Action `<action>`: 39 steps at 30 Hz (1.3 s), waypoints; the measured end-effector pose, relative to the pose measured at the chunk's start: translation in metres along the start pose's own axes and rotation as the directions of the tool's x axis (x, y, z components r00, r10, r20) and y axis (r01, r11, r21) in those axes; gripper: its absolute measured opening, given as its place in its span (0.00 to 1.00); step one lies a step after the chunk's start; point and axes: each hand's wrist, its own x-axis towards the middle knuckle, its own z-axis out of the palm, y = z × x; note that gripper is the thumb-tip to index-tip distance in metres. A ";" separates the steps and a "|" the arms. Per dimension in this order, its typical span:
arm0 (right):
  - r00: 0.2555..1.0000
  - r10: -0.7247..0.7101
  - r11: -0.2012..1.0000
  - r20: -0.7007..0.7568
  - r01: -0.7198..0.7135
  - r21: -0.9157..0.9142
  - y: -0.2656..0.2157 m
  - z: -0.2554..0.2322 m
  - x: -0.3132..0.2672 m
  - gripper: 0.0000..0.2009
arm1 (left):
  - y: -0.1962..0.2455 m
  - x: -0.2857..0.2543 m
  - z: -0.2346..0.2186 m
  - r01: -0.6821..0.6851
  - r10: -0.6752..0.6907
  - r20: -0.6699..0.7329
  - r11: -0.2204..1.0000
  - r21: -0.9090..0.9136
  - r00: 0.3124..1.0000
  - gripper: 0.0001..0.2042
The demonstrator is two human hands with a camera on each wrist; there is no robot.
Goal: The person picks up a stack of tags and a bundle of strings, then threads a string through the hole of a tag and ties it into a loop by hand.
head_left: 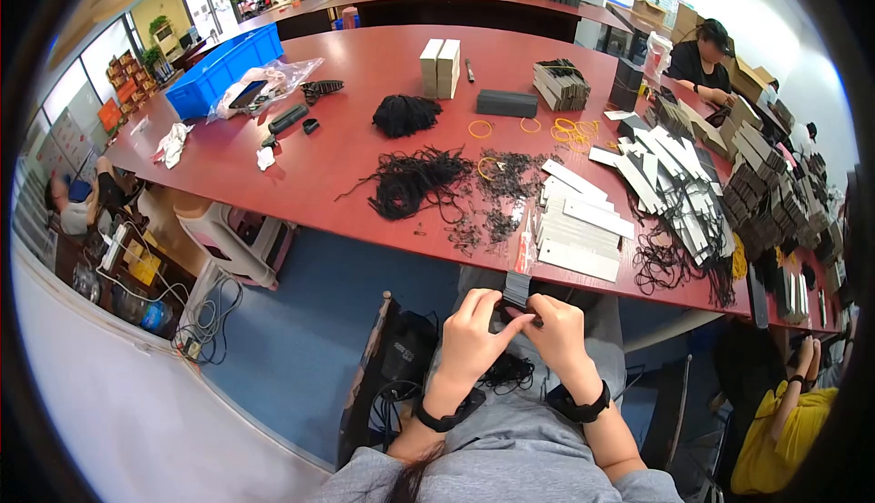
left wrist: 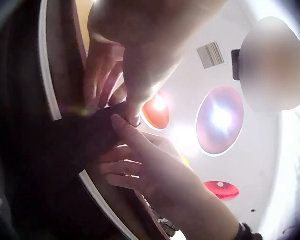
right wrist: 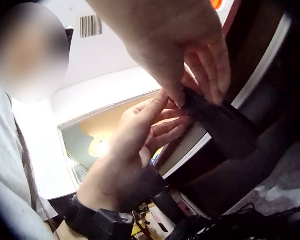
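Just below the table's front edge, in the head view, a narrow stack of dark grey tags [head_left: 518, 290] stands between my two hands. My left hand [head_left: 472, 337] grips its near end from the left, fingers bent and thumb reaching across. From the other side my right hand [head_left: 559, 332] pinches the same end, the thumbs close together. Both wrist views show the stack as a long dark bundle [right wrist: 222, 125] with fingertips on either side; its details are lost in shadow. Black cords [head_left: 507, 372] lie on the lap beneath the hands.
The red table [head_left: 337, 175] carries black cord piles [head_left: 419, 179], white strips [head_left: 583, 230], a heap of strung tags [head_left: 670, 184] and yellow rubber bands [head_left: 574, 131]. A blue crate [head_left: 223, 70] stands far left. Another person [head_left: 706, 61] sits at right.
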 end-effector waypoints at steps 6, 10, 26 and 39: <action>1.000 0.006 1.000 -0.004 -0.006 -0.016 0.000 0.001 0.001 0.09 | 0.011 -0.004 0.011 0.098 -0.090 -0.093 0.992 0.081 0.992 0.16; 1.000 0.028 0.997 -0.012 -0.027 0.069 -0.001 0.001 -0.003 0.09 | 0.017 -0.004 0.010 0.128 -0.126 -0.063 0.991 0.038 0.990 0.14; 0.959 0.046 0.894 0.280 -0.164 0.416 -0.023 -0.068 0.009 0.15 | -0.007 0.006 -0.038 0.253 -0.115 0.312 0.859 -0.446 0.943 0.15; 0.950 0.270 0.700 0.158 -0.307 0.645 -0.036 -0.049 0.047 0.13 | -0.026 0.039 -0.032 0.464 -0.502 0.107 0.671 -0.578 0.858 0.15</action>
